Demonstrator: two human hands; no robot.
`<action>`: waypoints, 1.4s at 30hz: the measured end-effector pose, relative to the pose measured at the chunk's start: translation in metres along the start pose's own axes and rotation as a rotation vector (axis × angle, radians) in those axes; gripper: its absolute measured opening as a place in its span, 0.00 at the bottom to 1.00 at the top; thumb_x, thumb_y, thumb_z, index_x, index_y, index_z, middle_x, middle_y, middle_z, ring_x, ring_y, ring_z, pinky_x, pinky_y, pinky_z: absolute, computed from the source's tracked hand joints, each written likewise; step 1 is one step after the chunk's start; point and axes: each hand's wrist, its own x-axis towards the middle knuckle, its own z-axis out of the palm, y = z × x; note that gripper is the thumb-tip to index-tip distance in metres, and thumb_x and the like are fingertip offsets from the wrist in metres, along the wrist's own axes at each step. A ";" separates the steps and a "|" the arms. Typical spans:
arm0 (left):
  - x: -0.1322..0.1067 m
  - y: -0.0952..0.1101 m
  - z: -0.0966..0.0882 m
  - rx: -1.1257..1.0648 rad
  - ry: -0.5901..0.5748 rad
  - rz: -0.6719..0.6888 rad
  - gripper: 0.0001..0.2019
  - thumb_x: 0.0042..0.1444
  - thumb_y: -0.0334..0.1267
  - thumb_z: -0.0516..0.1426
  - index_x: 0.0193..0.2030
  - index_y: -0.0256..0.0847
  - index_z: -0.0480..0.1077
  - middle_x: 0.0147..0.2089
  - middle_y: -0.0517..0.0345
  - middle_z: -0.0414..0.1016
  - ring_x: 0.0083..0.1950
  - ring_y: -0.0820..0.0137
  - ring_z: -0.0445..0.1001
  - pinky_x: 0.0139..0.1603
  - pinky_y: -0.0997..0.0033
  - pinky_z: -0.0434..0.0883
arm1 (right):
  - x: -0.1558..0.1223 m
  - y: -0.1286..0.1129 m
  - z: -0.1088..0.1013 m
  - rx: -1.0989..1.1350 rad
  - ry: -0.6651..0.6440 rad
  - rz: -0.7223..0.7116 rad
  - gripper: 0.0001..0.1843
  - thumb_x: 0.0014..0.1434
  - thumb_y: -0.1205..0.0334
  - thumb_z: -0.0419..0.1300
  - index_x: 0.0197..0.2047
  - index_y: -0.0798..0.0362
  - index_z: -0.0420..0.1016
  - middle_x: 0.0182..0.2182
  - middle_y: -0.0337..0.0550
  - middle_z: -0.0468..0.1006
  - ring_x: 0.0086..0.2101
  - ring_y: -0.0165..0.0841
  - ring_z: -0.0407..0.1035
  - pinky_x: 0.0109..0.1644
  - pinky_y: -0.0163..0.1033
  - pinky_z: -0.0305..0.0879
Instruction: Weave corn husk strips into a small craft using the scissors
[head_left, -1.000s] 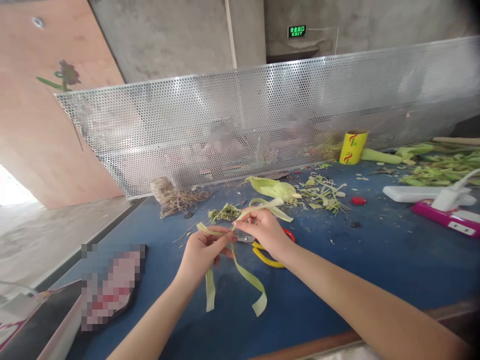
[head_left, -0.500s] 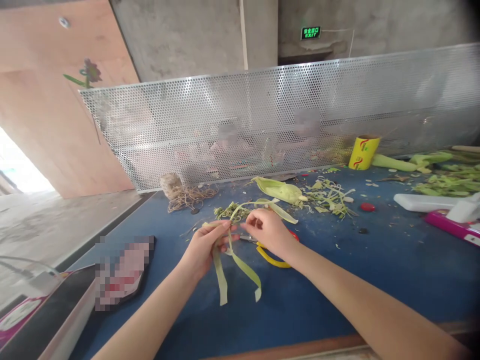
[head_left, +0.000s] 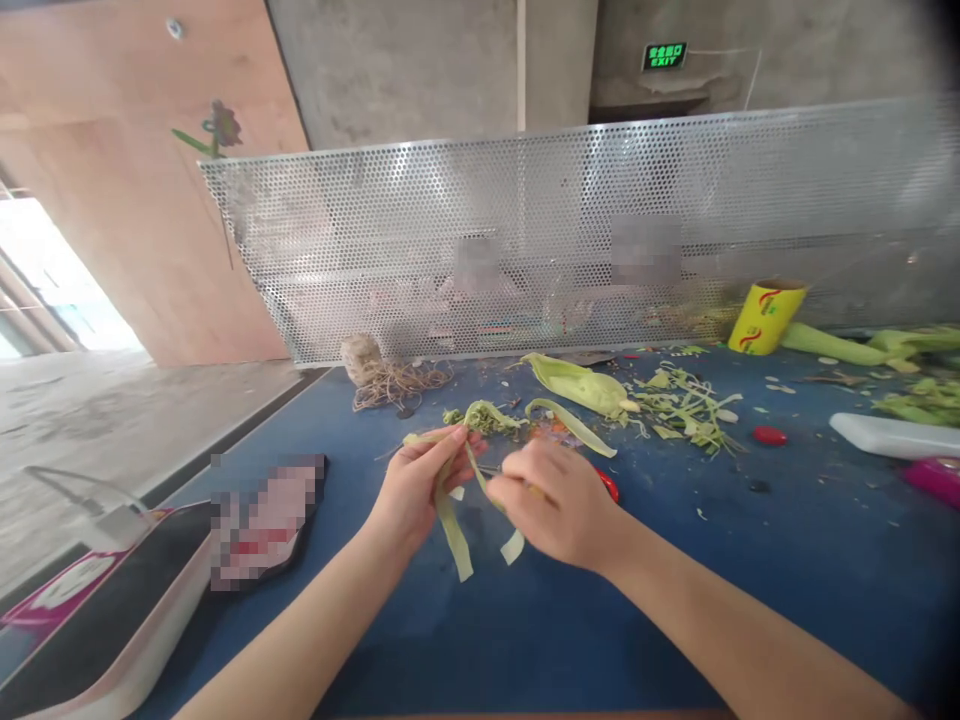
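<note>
My left hand (head_left: 416,492) pinches the top of several pale green husk strips (head_left: 455,524) that hang down over the blue table (head_left: 675,560). My right hand (head_left: 559,503) is closed on one of the strips just to the right, its fingers curled round it. Scissors with a red and yellow handle (head_left: 609,485) lie on the table behind my right hand, mostly hidden by it.
A husked corn cob (head_left: 579,384) and husk scraps (head_left: 686,405) lie further back. A bundle of brown fibres (head_left: 390,382) sits by the perforated metal screen (head_left: 570,230). A yellow cup (head_left: 766,317), a red cap (head_left: 769,436) and a white box (head_left: 892,436) are at the right.
My right hand has dropped lower and nearer, drawing a strip down from my left hand. The hanging strips look shorter. The view has shifted left.
</note>
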 end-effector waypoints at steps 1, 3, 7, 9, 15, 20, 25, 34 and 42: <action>-0.002 0.001 0.002 -0.010 -0.016 -0.004 0.05 0.44 0.33 0.62 0.29 0.34 0.72 0.28 0.55 0.77 0.31 0.72 0.76 0.26 0.82 0.71 | 0.001 -0.003 -0.001 -0.011 0.002 -0.100 0.09 0.57 0.70 0.48 0.35 0.51 0.68 0.29 0.42 0.72 0.29 0.30 0.61 0.36 0.38 0.58; -0.006 0.002 0.005 -0.044 -0.046 -0.001 0.05 0.43 0.33 0.62 0.28 0.35 0.72 0.28 0.55 0.77 0.33 0.71 0.76 0.28 0.81 0.72 | 0.004 -0.010 -0.001 -0.078 0.009 -0.221 0.09 0.57 0.70 0.50 0.38 0.50 0.69 0.32 0.41 0.74 0.33 0.32 0.62 0.41 0.42 0.57; -0.014 0.005 0.010 -0.061 -0.098 -0.015 0.05 0.42 0.34 0.62 0.27 0.35 0.73 0.26 0.56 0.77 0.29 0.72 0.75 0.32 0.79 0.72 | 0.005 -0.014 0.004 -0.089 -0.077 -0.152 0.13 0.58 0.70 0.48 0.40 0.45 0.68 0.36 0.38 0.75 0.34 0.32 0.63 0.41 0.43 0.53; -0.014 0.006 0.008 -0.037 -0.134 -0.042 0.07 0.42 0.35 0.62 0.28 0.34 0.73 0.25 0.56 0.76 0.26 0.75 0.74 0.28 0.80 0.70 | 0.003 -0.013 0.005 -0.075 -0.113 -0.121 0.13 0.58 0.70 0.47 0.37 0.44 0.69 0.33 0.36 0.75 0.32 0.30 0.62 0.39 0.42 0.51; -0.008 0.002 -0.002 0.021 -0.090 0.046 0.08 0.38 0.36 0.64 0.28 0.36 0.73 0.26 0.59 0.77 0.23 0.76 0.72 0.21 0.80 0.68 | 0.000 -0.015 0.002 0.226 -0.055 0.154 0.07 0.57 0.67 0.54 0.34 0.47 0.71 0.33 0.38 0.72 0.36 0.30 0.63 0.43 0.42 0.53; -0.009 -0.001 -0.001 0.245 -0.048 0.276 0.08 0.37 0.35 0.65 0.25 0.35 0.74 0.18 0.60 0.73 0.19 0.74 0.70 0.15 0.79 0.64 | 0.004 -0.009 0.006 0.729 0.102 0.721 0.05 0.53 0.60 0.57 0.27 0.51 0.69 0.31 0.41 0.66 0.31 0.30 0.64 0.34 0.36 0.63; -0.010 -0.004 0.002 0.393 -0.035 0.316 0.05 0.37 0.34 0.64 0.24 0.37 0.75 0.19 0.59 0.74 0.21 0.72 0.72 0.16 0.78 0.61 | 0.005 0.002 0.011 1.146 0.101 1.195 0.09 0.52 0.54 0.56 0.30 0.51 0.64 0.25 0.38 0.66 0.26 0.30 0.66 0.28 0.35 0.66; -0.006 -0.006 0.002 0.317 -0.133 0.222 0.05 0.39 0.32 0.63 0.26 0.35 0.74 0.18 0.60 0.74 0.19 0.75 0.69 0.16 0.79 0.62 | 0.004 -0.003 0.016 1.507 0.017 1.295 0.09 0.55 0.54 0.52 0.33 0.48 0.56 0.24 0.33 0.63 0.20 0.25 0.62 0.20 0.32 0.61; -0.004 -0.006 0.000 0.303 -0.176 0.152 0.06 0.40 0.32 0.63 0.28 0.34 0.74 0.25 0.55 0.77 0.25 0.70 0.74 0.17 0.78 0.66 | 0.005 0.002 0.013 1.329 0.047 1.244 0.11 0.53 0.56 0.54 0.28 0.50 0.56 0.22 0.32 0.57 0.19 0.22 0.54 0.17 0.28 0.51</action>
